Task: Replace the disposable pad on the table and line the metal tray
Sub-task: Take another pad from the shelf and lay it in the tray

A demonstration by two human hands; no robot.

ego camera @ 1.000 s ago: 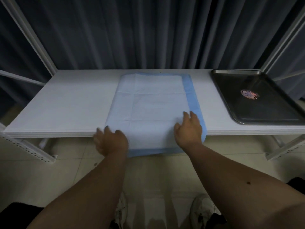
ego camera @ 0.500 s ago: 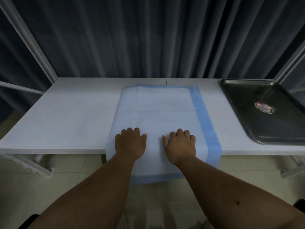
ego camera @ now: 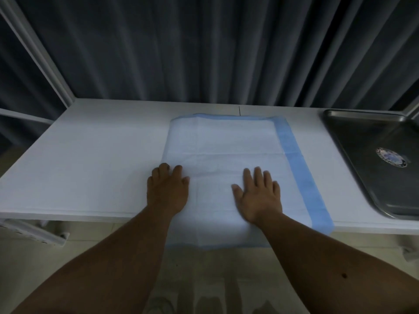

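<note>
White table (ego camera: 90, 168) before dark curtain (ego camera: 204, 48) — both hands flat, fingers spread, palms down on the disposable pad (ego camera: 224, 143).

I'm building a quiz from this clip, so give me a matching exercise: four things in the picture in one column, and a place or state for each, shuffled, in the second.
1. left hand
2. right hand
3. metal tray
4. disposable pad

A. unlined, at the table's right end
B. flat on the pad beside its blue strip
C. hangs over the table's near edge
D. rests on the pad's left edge

Pairs: 1-D, 2-B, 3-A, 4-C
</note>
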